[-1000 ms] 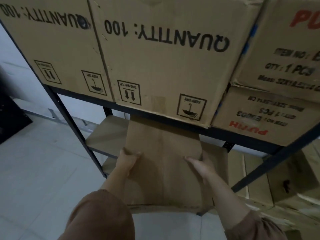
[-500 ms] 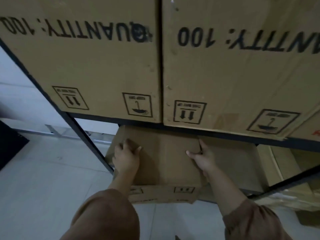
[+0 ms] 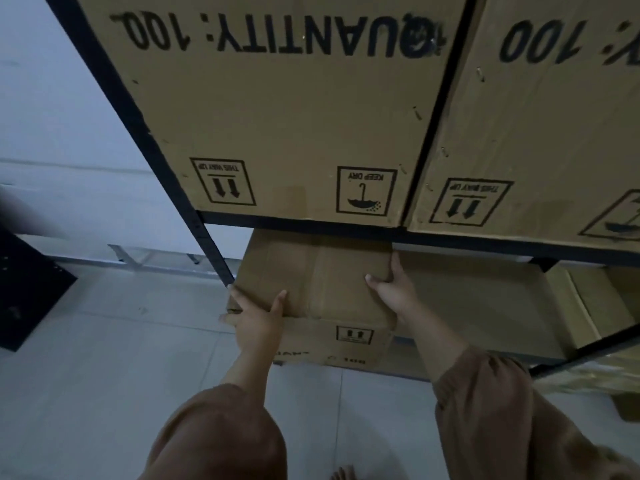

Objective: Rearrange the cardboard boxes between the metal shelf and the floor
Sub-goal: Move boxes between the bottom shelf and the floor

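A brown cardboard box [image 3: 325, 271] sits on the lower level of the black metal shelf [image 3: 214, 251], at its left end beside the upright post. My left hand [image 3: 258, 320] grips the box's front left top corner, thumb on top. My right hand [image 3: 394, 289] holds the box's right edge, thumb lying on the top face. The box's front face carries a small arrows label. Its back part is hidden under the shelf beam.
Two large boxes printed "QUANTITY: 100" [image 3: 294, 116] [image 3: 540, 133] fill the shelf level above. A flat cardboard piece [image 3: 485, 299] lies right of the held box. More boxes [image 3: 599, 299] stand at the far right. Pale floor tiles [image 3: 104, 375] spread left; a dark object [image 3: 27, 292] leans there.
The box has slid left along the lower shelf toward the post. My left hand moved from the top face to the front left corner. The view shifted left and closer.
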Motion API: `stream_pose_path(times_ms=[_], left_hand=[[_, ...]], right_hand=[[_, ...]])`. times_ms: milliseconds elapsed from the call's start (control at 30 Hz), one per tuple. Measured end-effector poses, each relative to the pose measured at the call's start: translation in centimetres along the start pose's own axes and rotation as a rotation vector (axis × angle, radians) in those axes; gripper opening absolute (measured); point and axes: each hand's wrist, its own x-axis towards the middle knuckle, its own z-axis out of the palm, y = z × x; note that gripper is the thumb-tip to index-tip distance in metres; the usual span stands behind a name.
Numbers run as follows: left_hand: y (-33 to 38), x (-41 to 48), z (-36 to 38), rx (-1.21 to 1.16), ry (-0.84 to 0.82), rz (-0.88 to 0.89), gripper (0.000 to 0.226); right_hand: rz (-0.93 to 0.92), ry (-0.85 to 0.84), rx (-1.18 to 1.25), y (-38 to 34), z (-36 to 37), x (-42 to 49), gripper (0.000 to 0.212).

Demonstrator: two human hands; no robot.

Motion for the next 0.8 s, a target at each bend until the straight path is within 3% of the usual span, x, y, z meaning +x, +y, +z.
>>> stream_pose_path(times_ms=[133,200,400,567,800], left_hand=[[0.2,0.6,1.1,-0.096,0.013,-0.012,0.117],[0.2,0.7,1.2,-0.138,0.019,-0.022,0.118],[0.6,2.3,1.0,-0.348,0.035,-0.059,0.126],[0.6,5.9,0.9,-0.593,-0.019,-0.048,0.137],[1.3,10.0,1.4,-0.56,-0.105,-0.046,0.141]], right_hand=[[0.261,-0.099,-0.153,-0.5,0.4,-1.1,0.125],[0.378,-0.146,-0.155,-1.2,0.8,-1.9,0.131],[0.375,-0.077,-0.039,-1.7,1.8,-1.5,0.104],[0.286,0.101,0.045,-1.9,3.9,0.1,0.058],[0.272,0.156,0.081,-3.0,5.2,2.5,0.052]])
